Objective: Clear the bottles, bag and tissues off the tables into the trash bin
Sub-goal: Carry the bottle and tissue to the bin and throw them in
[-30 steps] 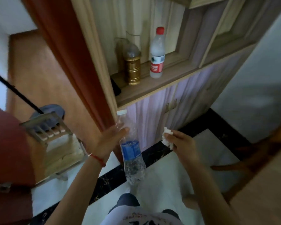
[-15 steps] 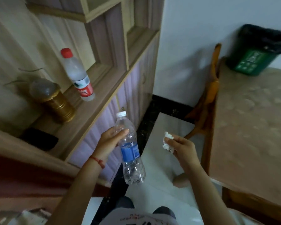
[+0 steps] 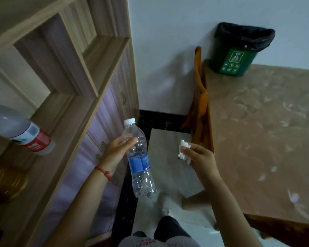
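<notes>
My left hand (image 3: 117, 150) grips a clear plastic bottle (image 3: 140, 161) with a blue label and white cap, held upright near its neck at the centre of the view. My right hand (image 3: 201, 157) pinches a crumpled white tissue (image 3: 183, 151) between thumb and fingers, just left of the table's edge. The green trash bin (image 3: 234, 57), lined with a black bag, stands on the far left corner of the brown table (image 3: 268, 136), against the white wall. A second bottle (image 3: 23, 132) with a red label stands on the wooden shelf at the left.
A wooden cabinet with shelves and drawers (image 3: 89, 97) runs along the left. A gold-coloured jar (image 3: 5, 182) sits on its ledge. An orange wooden chair (image 3: 199, 104) stands tucked between the wall and the table. Pale floor tiles (image 3: 169, 168) lie between the cabinet and the table.
My view has swung right, from the cabinet toward the table and the bin, which now appears closer. Both hands keep their hold on the bottle and the tissue.
</notes>
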### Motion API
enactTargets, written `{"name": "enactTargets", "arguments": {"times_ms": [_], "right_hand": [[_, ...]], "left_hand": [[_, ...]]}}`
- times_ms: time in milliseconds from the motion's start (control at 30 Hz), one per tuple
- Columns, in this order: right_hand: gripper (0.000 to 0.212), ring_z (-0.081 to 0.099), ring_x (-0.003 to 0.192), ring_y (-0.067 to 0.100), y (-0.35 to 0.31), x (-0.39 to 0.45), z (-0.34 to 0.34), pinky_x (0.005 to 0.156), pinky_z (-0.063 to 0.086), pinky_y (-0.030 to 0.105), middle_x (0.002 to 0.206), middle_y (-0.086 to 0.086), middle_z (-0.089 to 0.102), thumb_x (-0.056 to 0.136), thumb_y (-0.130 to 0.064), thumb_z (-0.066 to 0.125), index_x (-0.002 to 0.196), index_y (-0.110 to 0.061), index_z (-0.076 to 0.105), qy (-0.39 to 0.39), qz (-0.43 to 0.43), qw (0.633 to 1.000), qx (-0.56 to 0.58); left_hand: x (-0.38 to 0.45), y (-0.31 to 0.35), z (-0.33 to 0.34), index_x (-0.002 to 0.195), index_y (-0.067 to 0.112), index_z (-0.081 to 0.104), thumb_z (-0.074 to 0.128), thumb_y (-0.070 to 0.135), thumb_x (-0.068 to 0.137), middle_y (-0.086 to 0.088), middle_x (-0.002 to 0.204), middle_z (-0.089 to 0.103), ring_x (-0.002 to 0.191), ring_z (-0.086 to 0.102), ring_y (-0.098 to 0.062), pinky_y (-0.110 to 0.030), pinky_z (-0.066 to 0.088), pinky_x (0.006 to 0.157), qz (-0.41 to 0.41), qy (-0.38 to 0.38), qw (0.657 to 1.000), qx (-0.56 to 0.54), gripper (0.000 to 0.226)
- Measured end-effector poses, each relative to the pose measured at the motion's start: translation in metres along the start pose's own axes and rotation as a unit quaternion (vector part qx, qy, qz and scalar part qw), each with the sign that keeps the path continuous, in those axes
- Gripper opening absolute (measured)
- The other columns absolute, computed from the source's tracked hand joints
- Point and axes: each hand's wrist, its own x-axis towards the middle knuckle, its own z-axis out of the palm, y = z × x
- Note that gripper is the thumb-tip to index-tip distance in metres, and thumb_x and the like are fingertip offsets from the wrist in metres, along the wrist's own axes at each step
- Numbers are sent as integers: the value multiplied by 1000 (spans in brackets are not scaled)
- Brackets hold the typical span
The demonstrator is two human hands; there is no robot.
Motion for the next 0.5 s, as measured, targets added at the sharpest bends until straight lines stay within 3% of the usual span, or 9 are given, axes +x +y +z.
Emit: {"name": "enactTargets", "arguments": {"times_ms": [100, 200, 333, 400, 500], "right_hand": [[13, 60, 70, 26, -17, 40, -1, 73, 49, 39, 77, 17, 65, 78, -6, 70, 88, 2, 69, -3, -7, 1000, 7], [8, 63, 70, 25, -39, 77, -5, 75, 50, 44, 75, 13, 69, 78, -10, 71, 83, -5, 72, -6, -10, 1000, -5], [8, 68, 84, 29, -67, 125, -15, 78, 52, 47, 85, 9, 73, 77, -23, 73, 81, -16, 74, -7, -11, 999, -47], [12, 68, 90, 30, -82, 146, -17, 77, 53, 58, 86, 8, 73, 76, -25, 74, 84, -17, 74, -11, 11, 999, -45], [8, 68, 89, 29, -99, 175, -12, 79, 52, 62, 80, 5, 73, 76, -19, 74, 83, -14, 73, -8, 13, 1000, -16]], "left_hand": [[36, 9, 15, 84, 22, 66, 74, 30, 69, 6, 79, 69, 78, 63, -11, -19, 51, 59, 10, -2, 1000, -18, 19], [74, 23, 31, 85, 23, 67, 73, 42, 53, 6, 81, 70, 79, 64, -11, -24, 50, 66, 5, -5, 1000, -15, 38], [122, 40, 49, 87, 20, 65, 74, 26, 68, 8, 72, 72, 71, 65, -5, -16, 52, 62, 15, 3, 999, -30, 22], [144, 47, 56, 85, 19, 65, 65, 13, 80, 11, 66, 71, 66, 64, -3, -14, 52, 60, 16, 9, 999, -33, 7], [174, 62, 64, 85, 20, 65, 60, 11, 83, 12, 66, 71, 65, 65, 0, -13, 52, 60, 19, 6, 1000, -21, 10]]}}
